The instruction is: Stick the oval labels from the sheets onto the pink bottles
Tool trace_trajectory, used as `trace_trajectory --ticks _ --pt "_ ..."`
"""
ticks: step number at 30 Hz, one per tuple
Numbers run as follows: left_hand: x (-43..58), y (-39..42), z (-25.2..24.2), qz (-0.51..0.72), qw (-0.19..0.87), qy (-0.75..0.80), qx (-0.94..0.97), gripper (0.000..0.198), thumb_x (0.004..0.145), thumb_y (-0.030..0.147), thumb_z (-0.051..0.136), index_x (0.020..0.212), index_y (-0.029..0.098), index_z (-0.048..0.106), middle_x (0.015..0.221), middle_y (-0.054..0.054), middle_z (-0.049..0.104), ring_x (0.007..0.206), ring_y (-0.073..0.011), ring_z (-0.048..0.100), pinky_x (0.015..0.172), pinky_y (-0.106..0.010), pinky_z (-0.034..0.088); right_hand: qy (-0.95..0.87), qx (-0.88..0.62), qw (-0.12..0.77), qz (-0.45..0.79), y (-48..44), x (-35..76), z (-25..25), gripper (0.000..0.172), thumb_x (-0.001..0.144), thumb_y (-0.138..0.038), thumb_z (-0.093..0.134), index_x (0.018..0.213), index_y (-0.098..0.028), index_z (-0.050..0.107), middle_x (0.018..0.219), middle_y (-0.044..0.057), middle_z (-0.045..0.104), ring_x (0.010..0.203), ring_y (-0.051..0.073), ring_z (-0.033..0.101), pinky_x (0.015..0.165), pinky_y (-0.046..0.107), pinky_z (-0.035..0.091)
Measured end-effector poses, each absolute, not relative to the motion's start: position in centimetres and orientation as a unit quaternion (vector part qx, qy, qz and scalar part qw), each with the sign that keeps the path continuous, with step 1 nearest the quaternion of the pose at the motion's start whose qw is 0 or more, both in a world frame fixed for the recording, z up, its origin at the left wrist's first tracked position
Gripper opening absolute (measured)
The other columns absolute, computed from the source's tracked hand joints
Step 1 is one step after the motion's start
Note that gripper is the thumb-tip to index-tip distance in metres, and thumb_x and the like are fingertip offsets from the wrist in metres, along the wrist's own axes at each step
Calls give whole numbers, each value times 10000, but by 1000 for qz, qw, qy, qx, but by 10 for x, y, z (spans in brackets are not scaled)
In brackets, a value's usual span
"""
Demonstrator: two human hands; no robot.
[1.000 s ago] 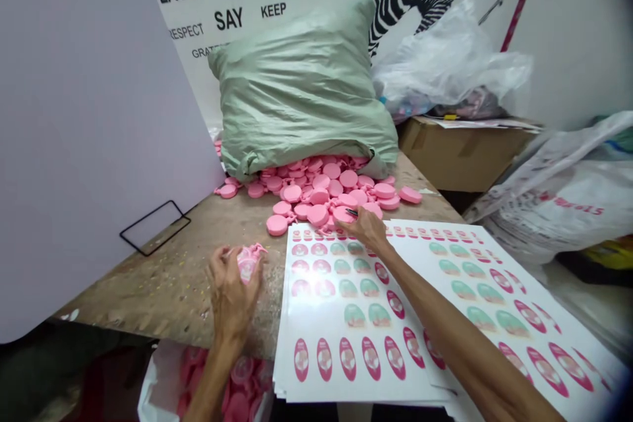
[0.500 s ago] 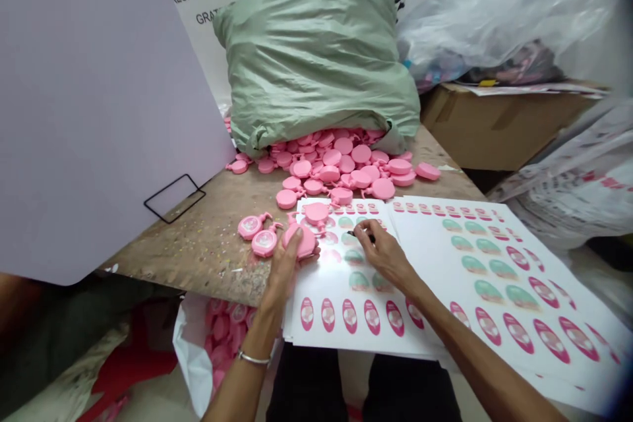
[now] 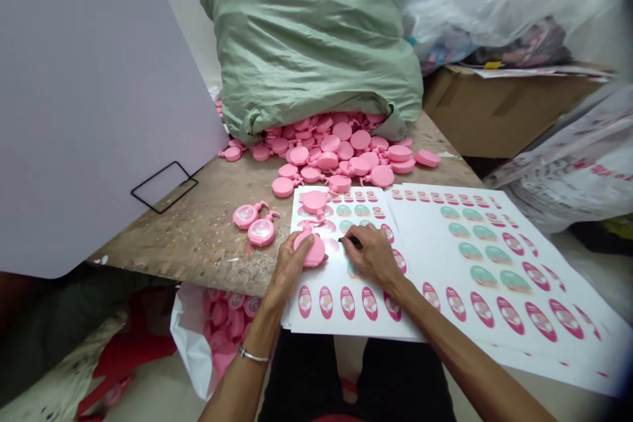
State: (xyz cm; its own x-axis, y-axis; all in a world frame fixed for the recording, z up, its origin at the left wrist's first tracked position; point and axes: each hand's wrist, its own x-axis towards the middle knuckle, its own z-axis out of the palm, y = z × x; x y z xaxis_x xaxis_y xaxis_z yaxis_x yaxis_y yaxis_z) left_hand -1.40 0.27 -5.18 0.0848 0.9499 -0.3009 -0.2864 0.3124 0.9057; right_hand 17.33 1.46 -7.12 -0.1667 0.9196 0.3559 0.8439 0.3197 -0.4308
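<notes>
In my left hand is a plain pink toy pump bottle, its round flat face turned up, gripped between thumb and fingers. My right hand pinches a thin black pointed tool, whose exact kind I cannot make out. Its tip is low over the sticker sheet, beside a green dome-shaped sticker. A second plain bottle lies at the sheet's upper left. Two bottles with round picture labels, a front one and a rear one, rest on the wooden table left of the sheet.
A heap of pink bottles spills from a green sack at the back. More sticker sheets lie to the right. Below the table edge a white bag holds labelled bottles. A cardboard box stands back right, a pale panel left.
My left hand has moved the bottle a little right, over the sheet. The tool in my right hand has shifted slightly left and down. The camera view has tilted downward.
</notes>
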Motion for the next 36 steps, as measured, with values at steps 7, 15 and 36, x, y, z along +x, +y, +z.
trace_trajectory --ticks 7,15,36 --pt "-12 3 -54 493 636 473 359 389 745 436 701 978 136 617 861 -45 627 664 -124 612 636 -287 573 -739 -591 309 94 21 169 -74 193 777 -373 625 705 -202 573 667 8 604 682 176 511 709 329 341" --pt "-16 1 -45 513 666 459 287 480 739 535 678 995 139 593 776 -48 638 620 -161 646 540 -279 564 -616 -554 466 310 12 170 -43 276 762 -451 670 724 -191 585 676 -6 599 619 139 539 572 274 432" --pt "-1 -19 -1 499 713 406 280 615 876 642 387 1115 132 634 977 -114 710 791 -222 700 655 -338 593 -700 -483 472 232 -19 149 9 162 839 -348 641 898 -225 727 760 25 684 728 172 579 724 357 470"
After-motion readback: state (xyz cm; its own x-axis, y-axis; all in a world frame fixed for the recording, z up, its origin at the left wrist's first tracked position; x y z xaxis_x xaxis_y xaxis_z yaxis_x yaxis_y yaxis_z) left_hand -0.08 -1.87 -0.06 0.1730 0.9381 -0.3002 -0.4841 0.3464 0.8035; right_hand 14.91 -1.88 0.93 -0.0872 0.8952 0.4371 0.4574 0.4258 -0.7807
